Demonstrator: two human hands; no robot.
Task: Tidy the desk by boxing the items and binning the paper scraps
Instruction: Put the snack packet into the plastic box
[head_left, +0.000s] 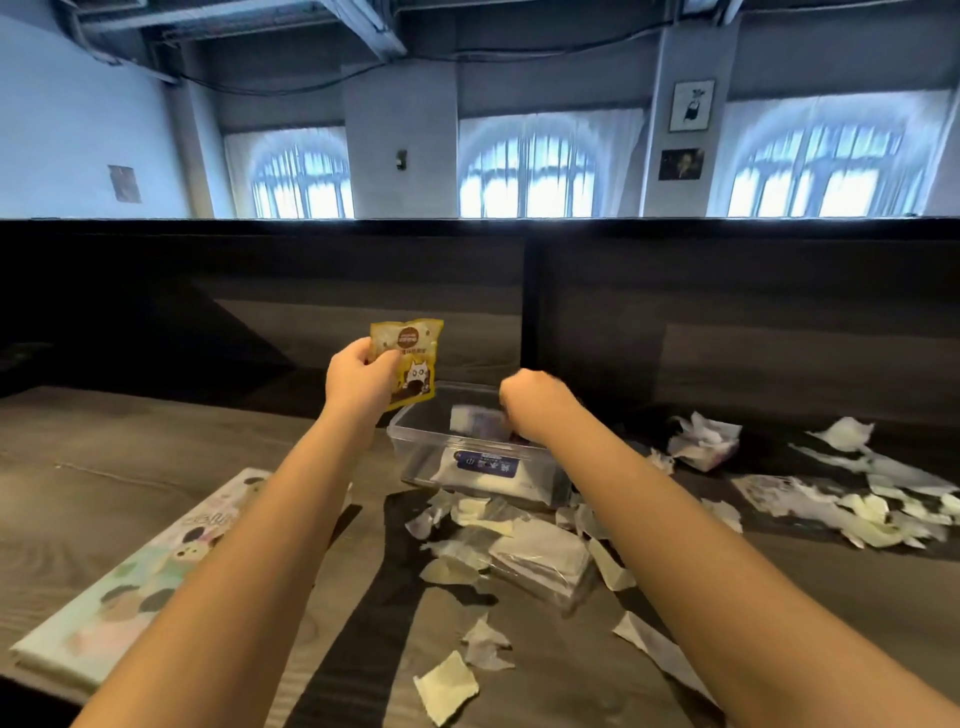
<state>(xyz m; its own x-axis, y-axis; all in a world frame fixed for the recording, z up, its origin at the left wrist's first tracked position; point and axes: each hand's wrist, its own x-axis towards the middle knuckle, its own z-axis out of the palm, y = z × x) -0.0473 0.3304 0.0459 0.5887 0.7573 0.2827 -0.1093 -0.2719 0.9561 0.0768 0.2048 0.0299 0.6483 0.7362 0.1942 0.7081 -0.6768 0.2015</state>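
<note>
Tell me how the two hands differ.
The left hand pinches a yellow packet, held up; the right hand shows no packet. The left is raised left of the clear box; the right curls down into it, its grip hidden. Both reach forward over the desk.

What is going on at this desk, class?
A person is tidying a desk. The left hand holds a yellow cat-print packet above the clear plastic box, while the right hand, curled, reaches into the box; whether it grips anything is unclear. Torn paper scraps lie scattered on the desk.
</note>
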